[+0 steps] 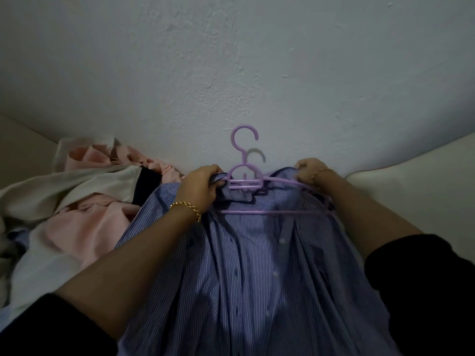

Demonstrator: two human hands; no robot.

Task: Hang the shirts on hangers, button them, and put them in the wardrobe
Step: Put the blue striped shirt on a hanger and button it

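Observation:
A blue-and-white striped shirt [246, 265] lies spread in front of me, its front open and its collar toward the wall. A purple plastic hanger [244, 179] sits inside the collar, hook pointing up against the wall. My left hand [203, 186] grips the shirt's left shoulder cloth at the hanger's left arm. My right hand [309, 170] pinches the right shoulder cloth over the hanger's right arm. The hanger's lower bar shows across the open front.
A heap of other clothes lies to the left: a pink shirt [84, 224], a cream garment [64, 191] and a dark piece [146, 186]. A white textured wall [231, 73] stands just behind. A pale cushion or mattress edge [411, 191] is at right.

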